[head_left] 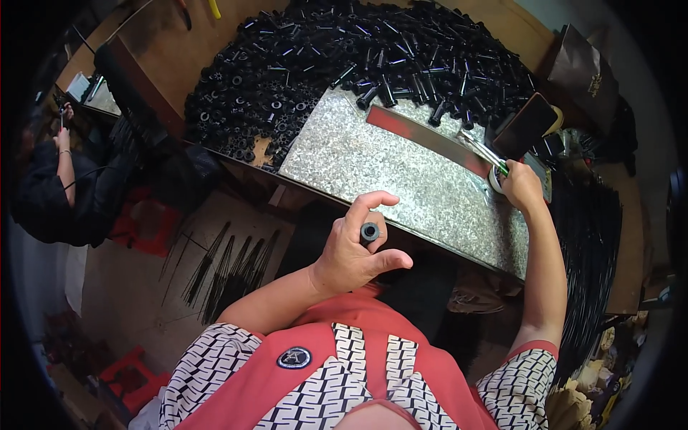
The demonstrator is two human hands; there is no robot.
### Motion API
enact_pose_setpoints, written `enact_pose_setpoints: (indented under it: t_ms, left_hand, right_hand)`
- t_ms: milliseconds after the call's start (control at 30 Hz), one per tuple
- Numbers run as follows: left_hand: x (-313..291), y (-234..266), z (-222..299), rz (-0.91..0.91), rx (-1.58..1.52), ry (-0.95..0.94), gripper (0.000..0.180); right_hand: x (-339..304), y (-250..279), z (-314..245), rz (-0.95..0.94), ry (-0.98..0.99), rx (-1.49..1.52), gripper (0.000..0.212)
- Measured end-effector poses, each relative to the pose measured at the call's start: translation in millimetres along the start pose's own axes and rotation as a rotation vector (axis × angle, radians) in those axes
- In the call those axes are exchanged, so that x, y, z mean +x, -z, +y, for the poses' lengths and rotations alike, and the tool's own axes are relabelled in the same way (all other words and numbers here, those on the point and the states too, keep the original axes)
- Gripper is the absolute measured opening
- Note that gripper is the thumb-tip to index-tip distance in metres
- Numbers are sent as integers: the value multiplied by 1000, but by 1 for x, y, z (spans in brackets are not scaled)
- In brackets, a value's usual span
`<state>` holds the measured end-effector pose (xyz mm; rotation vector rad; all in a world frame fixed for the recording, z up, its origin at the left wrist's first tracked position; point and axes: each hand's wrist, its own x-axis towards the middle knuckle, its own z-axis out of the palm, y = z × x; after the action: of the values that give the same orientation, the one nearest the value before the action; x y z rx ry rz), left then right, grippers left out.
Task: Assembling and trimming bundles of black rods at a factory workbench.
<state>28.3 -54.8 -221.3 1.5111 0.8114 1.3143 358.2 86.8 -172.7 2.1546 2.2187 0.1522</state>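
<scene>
My left hand (pixel 349 247) is raised in front of my chest, short of the table's near edge. Its curled lower fingers hold a black tubular part (pixel 369 231) with the round, hollow end facing up; the thumb and forefinger are spread apart. At the table's right side my right hand (pixel 523 188) is closed on the near end of a slim silver tool with a green part (pixel 486 153). The tool's exact kind is hard to make out. Beside that hand lies a pale ring-shaped roll (pixel 495 179), partly covered by it.
A large heap of black tubular parts and rings (pixel 373 50) fills the table's back. A red-and-grey flat bar (pixel 426 140) crosses the speckled board (pixel 344 158). A dark phone-like slab (pixel 525 125) stands at right. Long black rods (pixel 588 244) hang right; another person (pixel 54 179) works far left.
</scene>
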Motion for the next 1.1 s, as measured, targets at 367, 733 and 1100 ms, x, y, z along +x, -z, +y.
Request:
enact_pose_setpoints:
  t_ms: [367,733,1100]
  left_hand:
    - [-2,-3,2,-10,2,-22,72]
    - [0,0,0,-11,9,-15,71]
    - [-5,-3,-1,6,31,-22,71]
  right_hand:
    - [-3,-5,-1,4,16,24,20]
    - [-7,-8,5,85,0,70,19]
    - [-38,-11,-3,367,39,355,18]
